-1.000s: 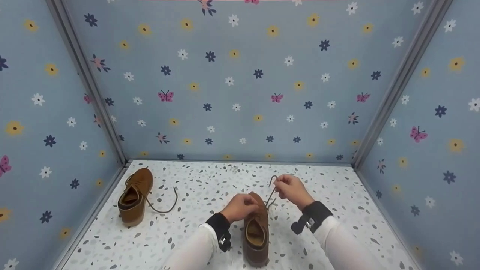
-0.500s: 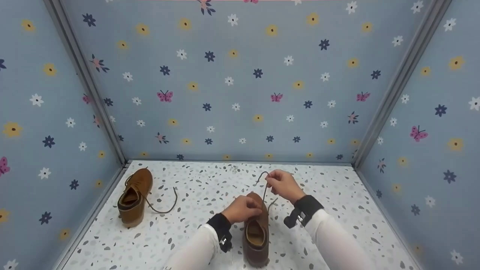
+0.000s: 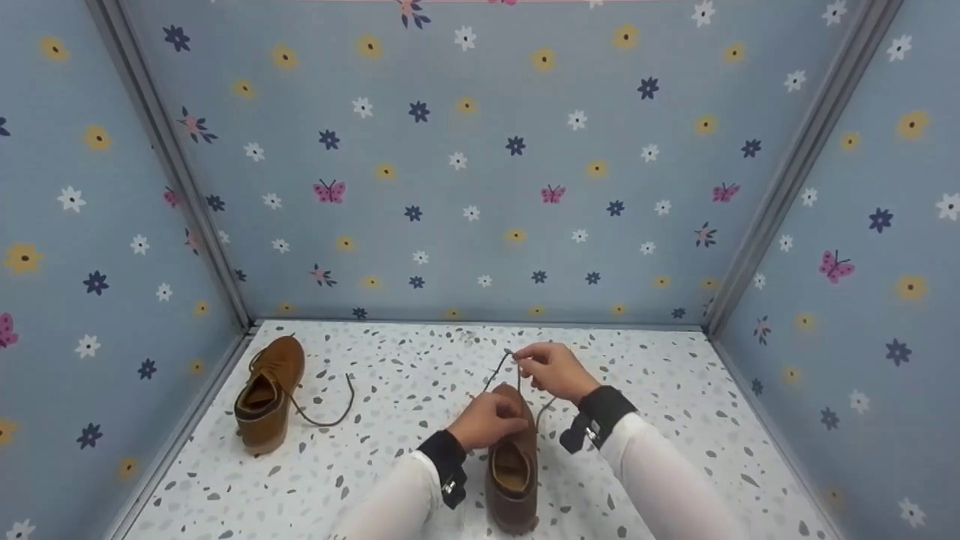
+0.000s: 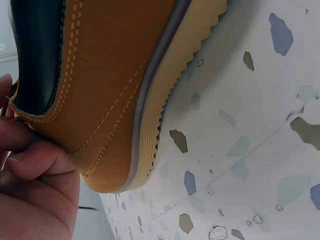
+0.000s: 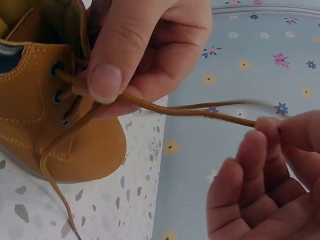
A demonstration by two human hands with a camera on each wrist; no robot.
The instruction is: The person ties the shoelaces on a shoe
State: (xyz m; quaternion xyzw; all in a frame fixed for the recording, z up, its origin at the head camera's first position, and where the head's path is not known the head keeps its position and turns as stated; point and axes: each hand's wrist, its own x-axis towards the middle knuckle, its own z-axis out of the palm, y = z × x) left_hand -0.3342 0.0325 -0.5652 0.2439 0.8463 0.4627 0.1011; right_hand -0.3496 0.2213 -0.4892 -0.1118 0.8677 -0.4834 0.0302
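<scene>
A brown lace-up shoe (image 3: 513, 510) stands in front of me, toe pointing away; its stitched side and pale ridged sole fill much of the left wrist view. My left hand (image 3: 487, 421) is at the shoe's lacing, thumb and fingers pinching the lace close to the eyelets, as the right wrist view shows. My right hand (image 3: 556, 371) pinches the brown lace (image 5: 200, 114) farther out, above the toe, and that stretch runs taut between both hands. Another lace end (image 5: 56, 189) hangs loose down the shoe's side.
A second brown shoe (image 3: 289, 364) stands at the left of the speckled white surface (image 3: 420, 375), its long lace (image 3: 330, 424) trailing to the right. Flowered blue panels (image 3: 472, 225) rise at the back and both sides.
My right hand has moved left with the lace, from the shoe's right to above its toe. The lace's free end has swung over to the left. My left hand has barely shifted.
</scene>
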